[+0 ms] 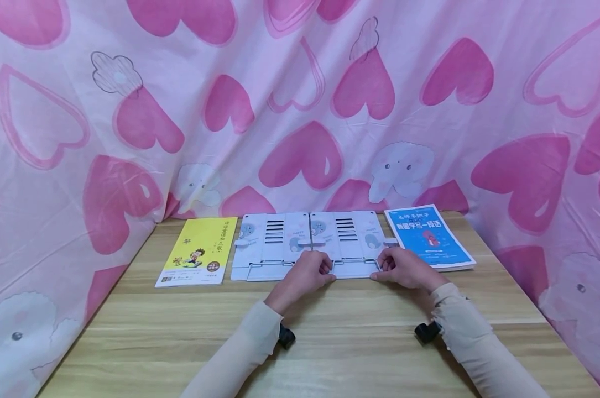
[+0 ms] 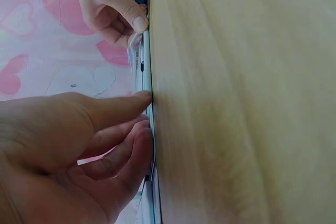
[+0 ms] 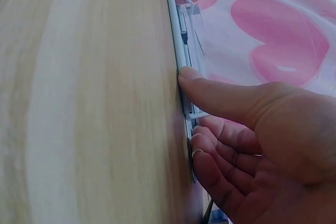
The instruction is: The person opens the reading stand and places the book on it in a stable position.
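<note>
Right of its twin, a white, slotted, cartoon-printed rectangular panel [image 1: 361, 249] lies on the wood-grain bench [image 1: 359, 342]. Forearms angled inward, your left hand [image 1: 308, 271] and right hand [image 1: 404, 268] pinch its white wire bar [image 3: 176, 35] near opposite ends, fingers curled. The blue-covered book [image 1: 419, 229] beside it reads "名师手把手".
</note>
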Motion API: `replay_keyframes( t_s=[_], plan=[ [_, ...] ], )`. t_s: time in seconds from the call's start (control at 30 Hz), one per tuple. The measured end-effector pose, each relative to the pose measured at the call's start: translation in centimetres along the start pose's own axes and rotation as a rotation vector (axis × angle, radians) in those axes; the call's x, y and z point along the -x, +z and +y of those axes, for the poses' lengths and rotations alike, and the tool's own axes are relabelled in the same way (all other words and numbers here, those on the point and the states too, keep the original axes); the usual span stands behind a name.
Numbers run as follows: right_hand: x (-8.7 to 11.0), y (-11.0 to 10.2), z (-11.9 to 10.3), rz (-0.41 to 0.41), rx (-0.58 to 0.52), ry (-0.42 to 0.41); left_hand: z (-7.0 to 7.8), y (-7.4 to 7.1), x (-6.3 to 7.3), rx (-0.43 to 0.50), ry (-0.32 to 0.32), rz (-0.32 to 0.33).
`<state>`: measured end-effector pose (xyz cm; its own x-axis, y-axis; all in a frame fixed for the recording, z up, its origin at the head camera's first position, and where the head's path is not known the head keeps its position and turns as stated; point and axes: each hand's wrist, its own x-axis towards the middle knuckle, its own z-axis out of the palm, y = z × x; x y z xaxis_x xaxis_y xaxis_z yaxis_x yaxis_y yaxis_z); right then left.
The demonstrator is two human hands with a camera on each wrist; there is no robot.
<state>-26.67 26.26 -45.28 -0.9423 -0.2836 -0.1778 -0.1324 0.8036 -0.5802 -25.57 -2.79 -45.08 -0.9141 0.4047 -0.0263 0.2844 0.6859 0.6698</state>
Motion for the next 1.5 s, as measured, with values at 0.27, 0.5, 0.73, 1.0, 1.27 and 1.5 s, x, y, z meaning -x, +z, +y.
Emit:
replay_keyframes(
  t_s=[0.27,0.5,0.73,1.0,1.27,1.5],
  plan=[
    [-0.1,-0.3,0.2,-0.007,0.011,-0.065,-0.2,0.3,0.0,-0.053,0.058,0.037],
    [-0.4,-0.3,0.4,0.017,0.004,-0.085,0.2,0.4,0.2,-0.092,0.080,0.044],
    [-0.2,-0.2,0.2,0.038,0.012,-0.102,0.2,0.2,0.2,-0.098,0.078,0.041],
    [-0.1,-0.1,0.3,0.033,0.024,-0.049,0.2,0.4,0.3,-0.075,0.083,0.030],
    [-0.3,-0.4,0.4,0.040,-0.006,-0.073,-0.1,-0.8,-0.3,-0.001,0.090,0.116],
    [-1.0,-1.0,0.6,0.175,-0.095,-0.028,-1.5,-2.3,-1.2,-0.016,0.047,0.247]
  ],
)
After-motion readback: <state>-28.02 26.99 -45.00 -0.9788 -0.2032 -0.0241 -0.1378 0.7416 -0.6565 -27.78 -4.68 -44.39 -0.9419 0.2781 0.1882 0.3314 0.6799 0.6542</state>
